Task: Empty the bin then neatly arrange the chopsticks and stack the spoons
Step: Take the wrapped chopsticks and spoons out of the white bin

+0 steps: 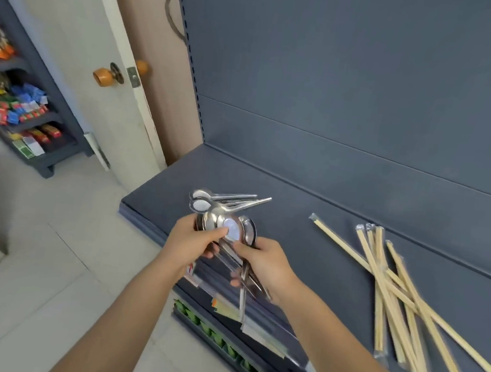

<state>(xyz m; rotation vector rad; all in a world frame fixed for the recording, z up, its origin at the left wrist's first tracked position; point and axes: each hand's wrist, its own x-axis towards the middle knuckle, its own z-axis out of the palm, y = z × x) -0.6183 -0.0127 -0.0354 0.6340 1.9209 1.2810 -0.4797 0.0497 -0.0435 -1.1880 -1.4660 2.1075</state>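
Head view: spoons (227,225) are gripped at bowls by left hand (190,239), at handles by right hand (264,264). Chopsticks (378,280) are scattered right on shelf (298,198).

Unable to count spoons (227,226): bowls overlapped, handles crossed, partly hidden behind fingers (217,232). Cut off at right edge: ends of some chopsticks (402,301). Unreadable under forearms: labels (224,307) on shelf lip. Too small to read: far packets (18,105). Motion-blurred at lower left, nothing identifiable.
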